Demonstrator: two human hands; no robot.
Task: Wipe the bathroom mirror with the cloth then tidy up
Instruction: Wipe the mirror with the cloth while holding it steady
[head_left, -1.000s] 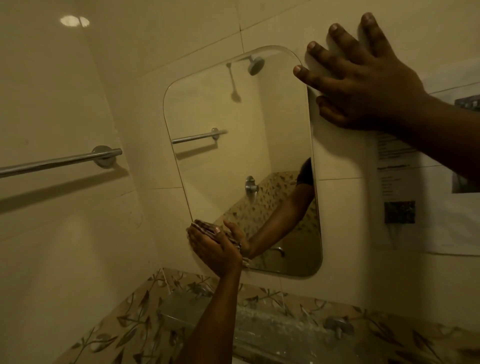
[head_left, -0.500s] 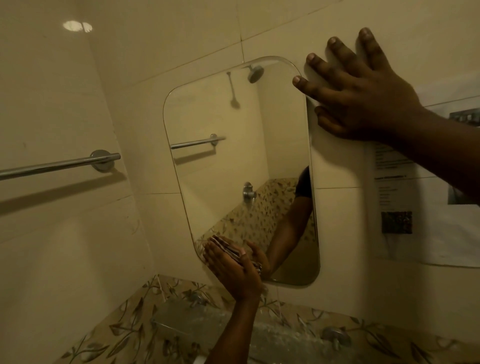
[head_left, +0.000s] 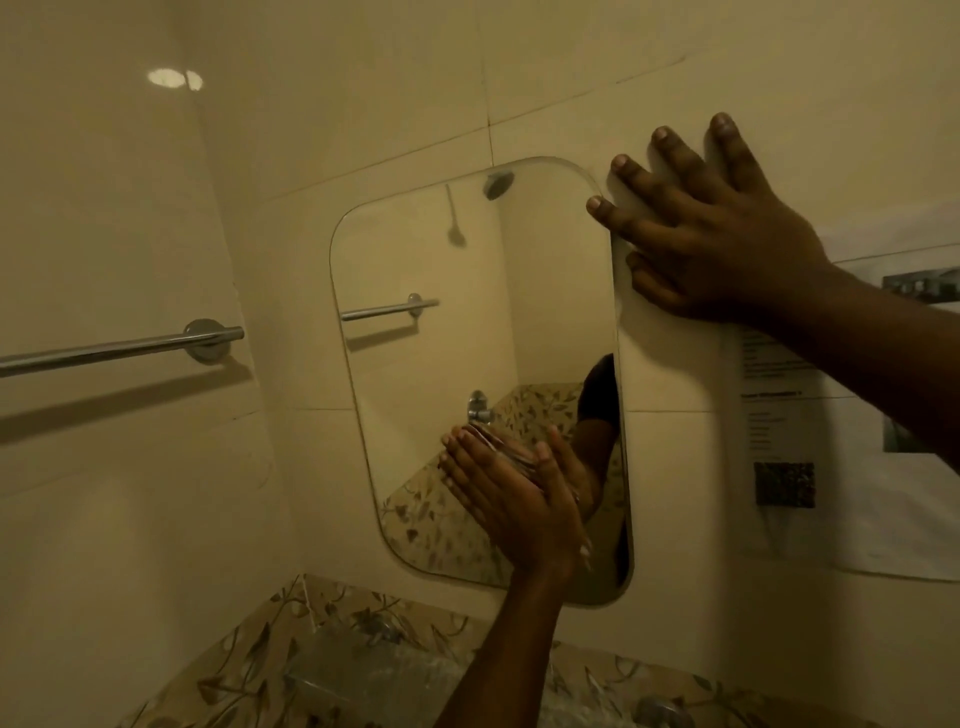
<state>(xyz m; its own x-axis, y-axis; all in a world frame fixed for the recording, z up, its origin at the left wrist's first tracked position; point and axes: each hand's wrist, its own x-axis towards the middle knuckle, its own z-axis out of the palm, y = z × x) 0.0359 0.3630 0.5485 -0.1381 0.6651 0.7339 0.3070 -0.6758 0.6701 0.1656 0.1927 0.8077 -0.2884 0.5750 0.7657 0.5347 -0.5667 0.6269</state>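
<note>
One mirror (head_left: 467, 332), rounded corners, centre frame on cream tile wall (head_left: 363, 93). Two hands in view. Left hand (head_left: 511, 499) at lower centre, pressed flat against the lower glass, fingers extended and close together, pinning one cloth (head_left: 491, 439) to the mirror; only a thin striped edge of cloth shows above the fingertips. Right hand (head_left: 711, 244) at upper right, open, fingers spread, palm flat on the wall; little finger and thumb touch the mirror's right edge, holding nothing. One towel rail (head_left: 119, 351) at left, seen once more as a reflection in the glass. One paper notice (head_left: 841, 441) on the wall at right, partly behind the right forearm. Leaf-patterned band (head_left: 249, 660) along the bottom
</note>
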